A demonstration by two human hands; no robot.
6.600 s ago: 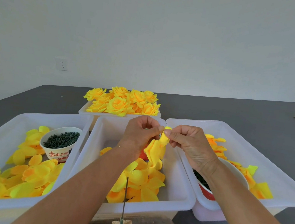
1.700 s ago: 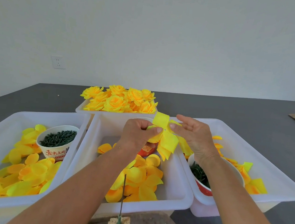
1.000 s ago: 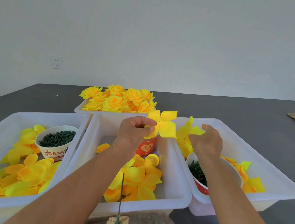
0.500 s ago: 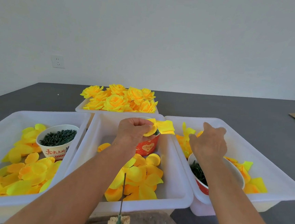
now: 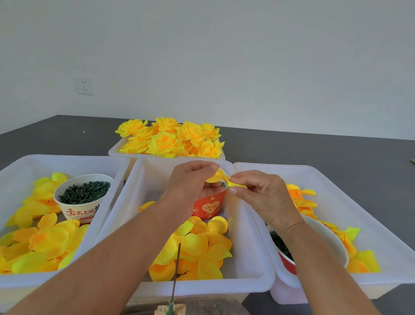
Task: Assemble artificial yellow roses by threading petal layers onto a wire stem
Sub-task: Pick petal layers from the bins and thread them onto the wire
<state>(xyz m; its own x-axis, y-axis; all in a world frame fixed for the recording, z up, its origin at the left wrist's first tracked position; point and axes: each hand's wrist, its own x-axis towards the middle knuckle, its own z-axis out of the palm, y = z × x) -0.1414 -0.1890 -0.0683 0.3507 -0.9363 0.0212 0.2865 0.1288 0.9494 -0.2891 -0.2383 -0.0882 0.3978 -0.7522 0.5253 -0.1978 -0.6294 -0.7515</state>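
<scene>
Above the middle tray (image 5: 265, 278), the right hand (image 5: 260, 197) has returned from the right tray (image 5: 394, 249) and, with the left hand (image 5: 189, 186), pinches a petal layer (image 5: 218, 177), readying it for the wire stem (image 5: 176, 267).

red cup (image 5: 209, 205) half behind the left hand (image 5: 189, 186); left tray (image 5: 3, 189) cut off by the frame edge

You pinch a yellow petal layer (image 5: 218, 177) between the curled fingertips of your left hand (image 5: 191, 184) and right hand (image 5: 261, 194); it lies crumpled, one lobe jutting past your right thumb. Below your wrists, a thin dark wire stem (image 5: 175, 276) stands upright, well apart from your fingers, amid loose yellow petals (image 5: 198, 247).
</scene>
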